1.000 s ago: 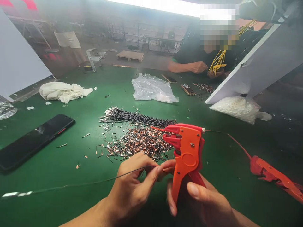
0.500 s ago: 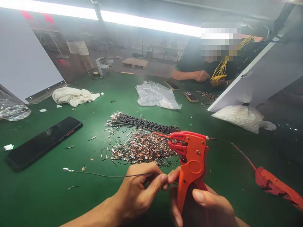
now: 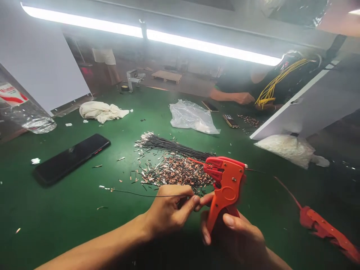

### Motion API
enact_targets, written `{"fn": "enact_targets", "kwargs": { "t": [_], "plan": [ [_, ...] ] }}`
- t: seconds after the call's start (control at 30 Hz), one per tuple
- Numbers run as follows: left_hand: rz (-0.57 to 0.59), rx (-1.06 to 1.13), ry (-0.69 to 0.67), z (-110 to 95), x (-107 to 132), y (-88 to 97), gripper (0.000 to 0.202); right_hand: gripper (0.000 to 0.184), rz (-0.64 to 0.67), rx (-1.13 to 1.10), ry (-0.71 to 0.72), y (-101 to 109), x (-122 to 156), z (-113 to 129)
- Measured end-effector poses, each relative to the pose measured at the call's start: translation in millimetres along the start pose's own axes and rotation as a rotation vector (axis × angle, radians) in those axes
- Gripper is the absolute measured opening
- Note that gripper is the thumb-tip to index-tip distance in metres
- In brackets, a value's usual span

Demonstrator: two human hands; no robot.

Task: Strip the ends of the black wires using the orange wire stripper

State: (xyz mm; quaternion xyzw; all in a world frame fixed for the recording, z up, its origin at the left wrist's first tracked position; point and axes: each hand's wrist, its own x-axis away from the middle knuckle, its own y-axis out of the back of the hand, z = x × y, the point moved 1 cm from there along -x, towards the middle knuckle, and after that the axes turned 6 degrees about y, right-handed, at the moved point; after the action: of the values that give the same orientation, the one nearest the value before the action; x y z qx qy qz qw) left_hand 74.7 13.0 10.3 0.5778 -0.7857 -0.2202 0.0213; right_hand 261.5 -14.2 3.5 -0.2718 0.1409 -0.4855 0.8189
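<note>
The left hand [image 3: 168,213] pinches 1 thin black wire [image 3: 140,194] between thumb and forefinger. The wire's near end sits just beside the orange wire stripper [image 3: 226,187], whose handles the right hand [image 3: 239,236] grips with its fingers wrapped tight. The wire is best kept straight and level and fed squarely into the tool's mouth. The counter [image 3: 70,217] also carries 1 red stripper [image 3: 323,227], 1 phone [image 3: 71,158], 1 wire bundle [image 3: 171,146] and 1 heap of offcuts [image 3: 177,174].
</note>
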Motion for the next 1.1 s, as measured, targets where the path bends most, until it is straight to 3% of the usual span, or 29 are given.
{"fn": "enact_targets", "kwargs": {
  "t": [0.87,1.1],
  "plan": [
    [0.078,0.139,0.127,-11.7,-1.5,3.5,0.033,0.036,0.036,-0.005,0.001,-7.6,0.7,15.6],
    [0.005,0.2,0.223,-9.8,-7.6,11.0,0.038,0.033,0.021,-0.015,0.011,-3.4,-5.1,17.0]
  ]
}}
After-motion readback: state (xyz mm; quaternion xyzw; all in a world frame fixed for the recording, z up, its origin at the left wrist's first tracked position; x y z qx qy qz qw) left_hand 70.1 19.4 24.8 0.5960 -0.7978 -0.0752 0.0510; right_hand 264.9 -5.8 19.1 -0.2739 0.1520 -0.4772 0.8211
